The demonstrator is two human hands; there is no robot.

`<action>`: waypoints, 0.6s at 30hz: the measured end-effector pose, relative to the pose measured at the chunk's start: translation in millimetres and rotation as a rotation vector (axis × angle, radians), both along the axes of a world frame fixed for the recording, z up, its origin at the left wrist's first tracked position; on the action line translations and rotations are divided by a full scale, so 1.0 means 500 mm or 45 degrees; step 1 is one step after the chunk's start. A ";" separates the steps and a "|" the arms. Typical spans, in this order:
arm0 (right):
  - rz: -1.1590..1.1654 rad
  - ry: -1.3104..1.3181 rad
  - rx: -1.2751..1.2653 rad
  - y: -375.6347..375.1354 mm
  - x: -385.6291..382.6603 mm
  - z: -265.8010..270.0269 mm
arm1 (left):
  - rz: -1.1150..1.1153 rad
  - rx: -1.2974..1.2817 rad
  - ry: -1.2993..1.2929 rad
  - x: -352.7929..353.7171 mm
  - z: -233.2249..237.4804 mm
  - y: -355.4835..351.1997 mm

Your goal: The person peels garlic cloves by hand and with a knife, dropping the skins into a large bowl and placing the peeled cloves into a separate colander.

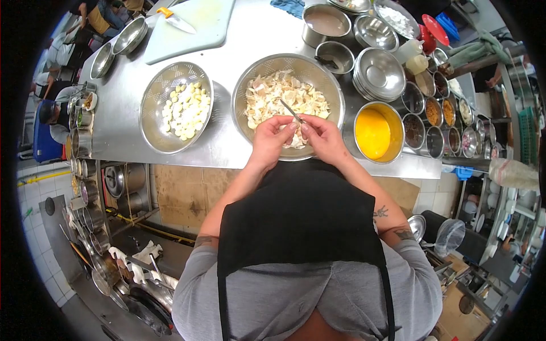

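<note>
Both my hands meet over the near part of a perforated steel colander (pixel 238 96) full of garlic cloves and loose papery skins (pixel 284 94). My right hand (pixel 325 138) is closed on a small slim knife (pixel 290 109), which points up and to the left. My left hand (pixel 271 139) is closed, its fingertips pinching what looks like a garlic clove, mostly hidden by the fingers. To the left, a second perforated colander (pixel 149 122) holds pale peeled garlic cloves (pixel 186 111).
A metal pot (pixel 401 136) of yellow liquid stands right of the colander. Stacked steel bowls (pixel 382 74) and several ingredient containers fill the right side. At the back left, a yellow-handled knife (pixel 177 20) lies on a cutting board (pixel 213 28). The steel table's front edge (pixel 199 162) is near me.
</note>
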State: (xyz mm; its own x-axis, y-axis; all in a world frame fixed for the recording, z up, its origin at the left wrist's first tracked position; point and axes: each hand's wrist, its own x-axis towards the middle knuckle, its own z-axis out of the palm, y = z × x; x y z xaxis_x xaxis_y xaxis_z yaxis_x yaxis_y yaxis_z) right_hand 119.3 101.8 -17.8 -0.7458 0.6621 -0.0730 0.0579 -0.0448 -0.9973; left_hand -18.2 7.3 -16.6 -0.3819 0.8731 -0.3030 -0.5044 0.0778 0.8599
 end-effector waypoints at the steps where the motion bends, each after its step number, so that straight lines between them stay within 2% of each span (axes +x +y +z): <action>1: 0.016 -0.040 -0.110 0.004 0.002 0.006 | 0.020 -0.006 -0.012 0.003 0.002 0.002; 3: 0.048 -0.121 -0.332 0.011 0.009 0.023 | 0.041 0.019 0.004 0.003 -0.007 0.005; 6: 0.062 0.026 -0.629 0.013 0.016 0.026 | 0.012 0.035 0.043 0.000 -0.009 0.003; 10: 0.057 0.077 -0.833 0.015 0.018 0.038 | -0.062 0.084 0.038 -0.007 -0.021 0.000; 12: 0.075 0.096 -0.980 0.019 0.018 0.051 | -0.088 0.183 -0.239 -0.012 -0.028 -0.003; 15: 0.100 0.157 -1.016 0.019 0.019 0.043 | -0.059 0.245 -0.454 -0.010 -0.014 -0.003; 18: 0.088 0.065 -0.672 0.018 0.010 0.043 | -0.068 0.252 -0.439 -0.011 -0.008 0.000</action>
